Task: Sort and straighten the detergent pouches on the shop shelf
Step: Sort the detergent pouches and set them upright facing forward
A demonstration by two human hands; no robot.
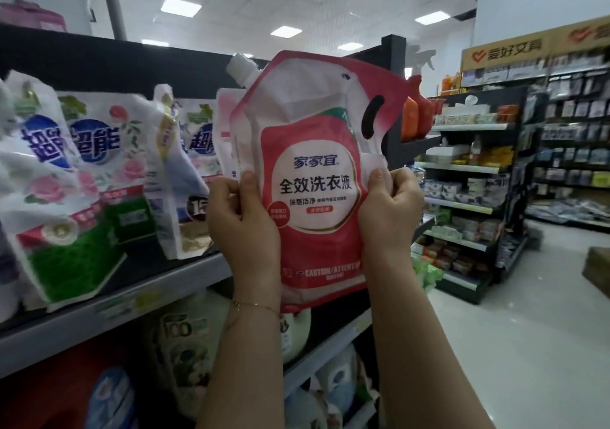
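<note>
Head view: both hands are up and holding one red-and-white detergent pouch [317, 178] in the air in front of the upper shelf [115, 300], not resting on it. Pouch is roughly upright, label facing the camera, white spout cap [239, 69] at top left, handle cutout [372, 115] at top right. Left hand [241, 217] grips the left edge at mid height, thumb on the front face, fingers curled round the back. Right hand [389, 211] grips the right edge at about the same height, thumb on front, fingers curled behind and bunching the film. Thin bracelet [254, 305] on the left wrist. On the shelf to the left, white-and-green rose-print pouches [95, 151] lean at mixed angles, one blue-and-white pouch [194, 151] beside them, and a pink pouch [224, 121] stands just behind the held one, partly hidden. Lower shelf holds more packs [185, 333], blurred. Orange spray bottles [417, 115] sit past the shelf end on the right. Further right, an aisle rack [472, 178] with small boxed goods, and a yellow stationery sign [505, 54] above the far wall shelving.
</note>
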